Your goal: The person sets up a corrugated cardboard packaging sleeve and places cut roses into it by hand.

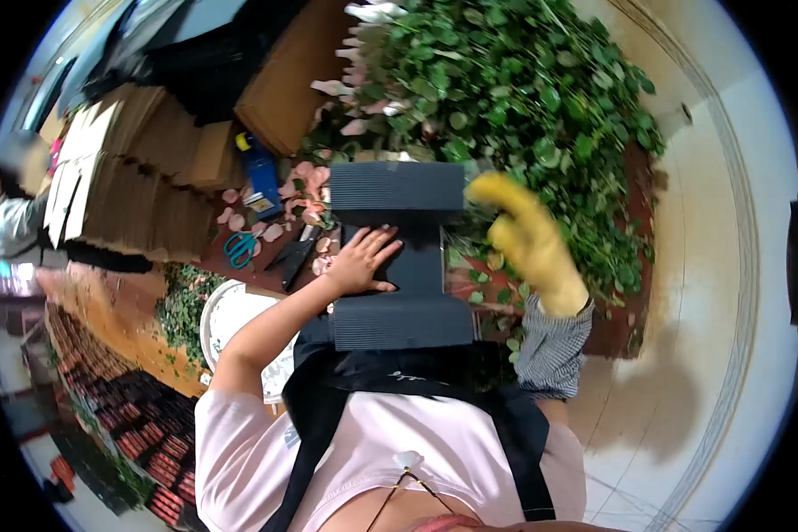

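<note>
My bare left hand (pixel 362 261) lies with fingers spread on a flat black surface (pixel 419 262). That surface sits between two dark grey ridged blocks, a far block (pixel 397 188) and a near block (pixel 402 322) close to my apron. My right hand (pixel 536 253) wears a yellow glove and is raised to the right of the far block, beside the leafy stems (pixel 505 89). The glove is somewhat blurred; its thumb and fingers are apart, with nothing visible between them. A grey checked sleeve (pixel 554 346) covers my right forearm.
Pink petals (pixel 306 188), teal-handled scissors (pixel 239 249) and a blue box-like item (pixel 259 177) lie left of the blocks. Stacked cardboard (pixel 133 177) stands farther left, with a person (pixel 13 222) beyond. A round white container (pixel 230 315) is by my left elbow.
</note>
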{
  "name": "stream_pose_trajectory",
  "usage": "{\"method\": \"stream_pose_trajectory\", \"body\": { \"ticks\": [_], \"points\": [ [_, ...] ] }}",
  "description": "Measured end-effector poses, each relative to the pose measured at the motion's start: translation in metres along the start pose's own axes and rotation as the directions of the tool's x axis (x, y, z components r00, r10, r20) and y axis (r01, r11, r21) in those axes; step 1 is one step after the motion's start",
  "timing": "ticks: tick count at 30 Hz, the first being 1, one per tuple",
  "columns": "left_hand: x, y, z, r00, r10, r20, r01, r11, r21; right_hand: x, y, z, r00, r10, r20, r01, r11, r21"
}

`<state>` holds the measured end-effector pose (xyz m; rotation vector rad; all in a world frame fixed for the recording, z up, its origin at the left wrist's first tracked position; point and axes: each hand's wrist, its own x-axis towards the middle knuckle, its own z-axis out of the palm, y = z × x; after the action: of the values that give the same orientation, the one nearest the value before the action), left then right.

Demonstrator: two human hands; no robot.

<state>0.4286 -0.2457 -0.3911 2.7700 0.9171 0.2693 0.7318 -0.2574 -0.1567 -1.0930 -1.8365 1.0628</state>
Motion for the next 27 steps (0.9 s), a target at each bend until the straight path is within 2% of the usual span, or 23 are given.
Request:
{"method": "stream_pose_trajectory", "body": {
  "ticks": [1, 2, 3, 4, 5, 6, 7, 9, 10, 11, 12, 14, 15, 17, 18, 19, 20, 23, 25, 27],
  "points": [
    [-0.001, -0.002, 0.004, 0.999, 0.009, -0.046, -0.008, 1.000, 0.017, 0.011, -0.013, 0.017, 0.947, -0.057, 0.317, 0.039, 0.997, 0.062],
    [0.000, 0.000, -0.001, 0.999, -0.004, -0.052, 0.002, 0.999, -0.043, 0.023, -0.014, 0.038, 0.852, -0.028, 0.524, -0.005, 0.998, 0.062],
    [-0.001, 0.001, -0.006, 0.998, -0.017, -0.057, 0.011, 0.994, -0.105, 0.032, -0.008, 0.058, 0.711, 0.000, 0.703, -0.047, 0.998, 0.047],
    [-0.003, -0.001, -0.005, 0.999, 0.002, -0.050, -0.007, 0.996, -0.095, 0.040, 0.019, 0.076, 0.678, 0.076, 0.731, -0.016, 0.996, -0.089],
    [-0.004, -0.006, -0.003, 0.999, 0.027, -0.046, -0.031, 0.996, -0.084, 0.049, 0.058, 0.096, 0.652, 0.157, 0.741, 0.025, 0.973, -0.228],
    [-0.009, -0.008, -0.004, 0.999, -0.031, -0.041, 0.023, 0.981, -0.191, 0.050, 0.098, 0.111, 0.643, 0.301, 0.705, 0.125, 0.866, -0.484],
    [-0.021, -0.010, -0.012, 0.987, -0.040, -0.158, 0.005, 0.976, -0.219, 0.046, 0.123, 0.121, 0.656, 0.425, 0.623, 0.218, 0.684, -0.696],
    [-0.047, -0.007, -0.070, 0.951, -0.306, 0.049, 0.306, 0.901, -0.306, 0.032, 0.111, 0.139, 0.648, 0.524, 0.552, 0.414, 0.366, -0.833],
    [-0.061, -0.014, -0.096, 0.894, -0.448, -0.024, 0.408, 0.836, -0.368, 0.027, 0.109, 0.144, 0.652, 0.547, 0.526, 0.429, 0.305, -0.850],
    [-0.078, -0.024, -0.118, 0.814, -0.575, -0.079, 0.491, 0.755, -0.435, 0.022, 0.121, 0.148, 0.656, 0.558, 0.508, 0.375, 0.343, -0.861],
    [-0.089, -0.041, -0.138, 0.721, -0.649, -0.243, 0.533, 0.743, -0.404, 0.024, 0.122, 0.151, 0.646, 0.575, 0.502, 0.347, 0.365, -0.864],
    [-0.101, -0.091, -0.168, 0.456, -0.696, -0.555, 0.588, 0.703, -0.399, 0.025, 0.120, 0.153, 0.649, 0.590, 0.481, 0.311, 0.371, -0.875],
    [-0.101, -0.116, -0.183, 0.338, -0.704, -0.625, 0.601, 0.673, -0.432, 0.028, 0.119, 0.154, 0.651, 0.595, 0.472, 0.306, 0.363, -0.880],
    [-0.103, -0.180, -0.186, 0.266, -0.681, -0.682, 0.781, 0.567, -0.262, 0.030, 0.115, 0.154, 0.588, 0.660, 0.467, 0.247, 0.404, -0.881],
    [-0.094, -0.195, -0.188, 0.220, -0.807, -0.549, 0.876, 0.410, -0.252, 0.033, 0.107, 0.154, 0.549, 0.703, 0.453, 0.292, 0.346, -0.892],
    [-0.085, -0.207, -0.189, 0.145, -0.902, -0.407, 0.946, 0.246, -0.209, 0.028, 0.113, 0.153, 0.614, 0.635, 0.469, 0.318, 0.345, -0.883],
    [-0.077, -0.216, -0.190, 0.128, -0.949, -0.289, 0.977, 0.170, -0.126, 0.026, 0.118, 0.153, 0.614, 0.634, 0.471, 0.299, 0.365, -0.882],
    [-0.071, -0.241, -0.179, 0.122, -0.945, -0.303, 0.987, 0.147, -0.061, 0.025, 0.125, 0.152, 0.610, 0.637, 0.471, 0.227, 0.429, -0.874],
    [-0.072, -0.234, -0.186, 0.104, -0.947, -0.303, 0.989, 0.132, -0.072, 0.020, 0.129, 0.151, 0.657, 0.574, 0.488, 0.214, 0.479, -0.851],
    [-0.084, -0.226, -0.190, 0.169, -0.857, -0.487, 0.977, 0.209, -0.029, 0.020, 0.131, 0.149, 0.640, 0.581, 0.503, 0.174, 0.528, -0.831]
  ]
}}
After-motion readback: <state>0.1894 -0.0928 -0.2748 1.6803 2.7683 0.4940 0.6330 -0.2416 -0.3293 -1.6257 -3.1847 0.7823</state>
